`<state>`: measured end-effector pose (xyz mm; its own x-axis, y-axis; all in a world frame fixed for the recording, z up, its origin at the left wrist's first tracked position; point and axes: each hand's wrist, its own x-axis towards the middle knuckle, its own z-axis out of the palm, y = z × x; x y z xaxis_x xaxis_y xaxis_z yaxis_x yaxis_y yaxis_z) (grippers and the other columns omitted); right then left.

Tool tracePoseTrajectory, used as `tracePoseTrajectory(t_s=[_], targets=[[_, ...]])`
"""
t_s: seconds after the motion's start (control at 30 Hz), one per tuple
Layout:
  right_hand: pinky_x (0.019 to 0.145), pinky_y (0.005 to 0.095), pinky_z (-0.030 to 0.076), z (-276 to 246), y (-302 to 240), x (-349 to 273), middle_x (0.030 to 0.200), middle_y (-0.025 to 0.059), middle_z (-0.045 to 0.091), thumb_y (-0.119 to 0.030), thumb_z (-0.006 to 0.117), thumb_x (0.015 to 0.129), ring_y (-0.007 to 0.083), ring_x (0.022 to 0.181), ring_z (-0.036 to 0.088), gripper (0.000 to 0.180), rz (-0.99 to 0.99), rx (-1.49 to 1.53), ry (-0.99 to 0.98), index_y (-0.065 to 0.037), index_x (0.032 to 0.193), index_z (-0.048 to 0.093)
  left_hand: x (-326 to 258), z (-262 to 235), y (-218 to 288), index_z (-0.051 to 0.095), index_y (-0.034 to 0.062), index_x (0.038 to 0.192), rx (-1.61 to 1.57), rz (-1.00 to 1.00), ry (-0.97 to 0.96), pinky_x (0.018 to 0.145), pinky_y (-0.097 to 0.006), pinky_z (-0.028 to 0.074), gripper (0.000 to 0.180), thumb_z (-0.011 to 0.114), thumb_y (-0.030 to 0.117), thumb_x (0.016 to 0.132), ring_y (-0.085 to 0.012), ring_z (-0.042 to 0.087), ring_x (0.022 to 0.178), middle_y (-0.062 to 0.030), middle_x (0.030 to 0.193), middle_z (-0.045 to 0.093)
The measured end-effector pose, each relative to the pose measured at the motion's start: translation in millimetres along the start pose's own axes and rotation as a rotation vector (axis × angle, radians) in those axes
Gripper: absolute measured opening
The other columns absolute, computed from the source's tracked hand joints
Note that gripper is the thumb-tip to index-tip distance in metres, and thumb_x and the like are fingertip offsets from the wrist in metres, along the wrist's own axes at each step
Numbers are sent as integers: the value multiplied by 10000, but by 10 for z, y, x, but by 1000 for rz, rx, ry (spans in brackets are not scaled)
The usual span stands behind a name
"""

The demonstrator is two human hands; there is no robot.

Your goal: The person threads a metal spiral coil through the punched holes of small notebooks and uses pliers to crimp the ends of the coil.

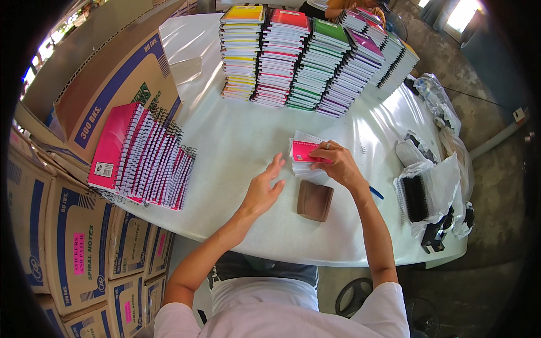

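My right hand [338, 163] is closed on the edge of a small pink notebook cover [304, 150] with a row of punched holes. The cover lies over a small stack of white punched sheets [301, 169] in the middle of the table. To the left of that stack, my left hand [263, 187] hovers with its fingers apart and nothing in it. Just below the stack sits a brown block [314, 201]. A blue pen-like stick [376, 192] pokes out beside my right forearm, partly hidden by it.
Tall stacks of spiral notebooks [284, 62] line the white table's [225, 152] far side. Pink spiral notebooks [141, 158] lean by an open carton [124, 84] at left; closed cartons [79, 248] stand below. Black spiral coils in plastic [417, 197] lie right. Another person [344, 7] is at the far side.
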<state>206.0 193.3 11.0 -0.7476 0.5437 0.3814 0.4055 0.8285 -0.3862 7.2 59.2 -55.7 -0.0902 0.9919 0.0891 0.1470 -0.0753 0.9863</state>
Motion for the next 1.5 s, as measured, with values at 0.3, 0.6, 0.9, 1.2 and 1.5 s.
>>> tracePoseTrajectory(t_s=[0.3,0.6,0.9,1.2,1.5], targets=[[777,393,549,-4,-11,-33,948,72,700,-98,744,793,281,908,647,161,-10,-50,-20,-52,947,732,-33,-22,-12,226,209,1564,50,11,8,929,-356,477,732,581,62,941,-359,488,1339,-143,1502,463],[820,387,571,90,54,-101,1128,150,671,-76,696,809,279,1056,656,337,-218,-442,129,10,1129,633,197,-82,385,369,51,1487,-697,-395,38,1065,-357,432,614,591,338,991,-224,535,1275,-168,1391,543],[1098,468,386,340,-942,-640,1395,175,508,-195,795,748,344,1315,467,637,-20,-27,265,-9,1300,537,-16,-398,422,425,-17,1439,-612,-278,-70,985,-342,495,471,537,109,999,-160,616,1104,-116,1277,617],[1134,439,340,-12,-969,-1195,1415,149,472,-175,850,709,312,1322,445,897,377,83,100,-44,1449,359,-744,-606,108,509,-10,1400,-332,-69,-258,1116,-364,363,453,585,118,972,-238,498,1322,-150,1335,606],[949,307,442,889,-1356,-1052,1164,88,518,89,619,897,159,1054,532,520,438,1108,277,-70,1314,352,-858,-410,172,40,84,1582,-226,88,-72,1106,-349,348,913,670,167,927,-229,393,1403,-163,1562,355]])
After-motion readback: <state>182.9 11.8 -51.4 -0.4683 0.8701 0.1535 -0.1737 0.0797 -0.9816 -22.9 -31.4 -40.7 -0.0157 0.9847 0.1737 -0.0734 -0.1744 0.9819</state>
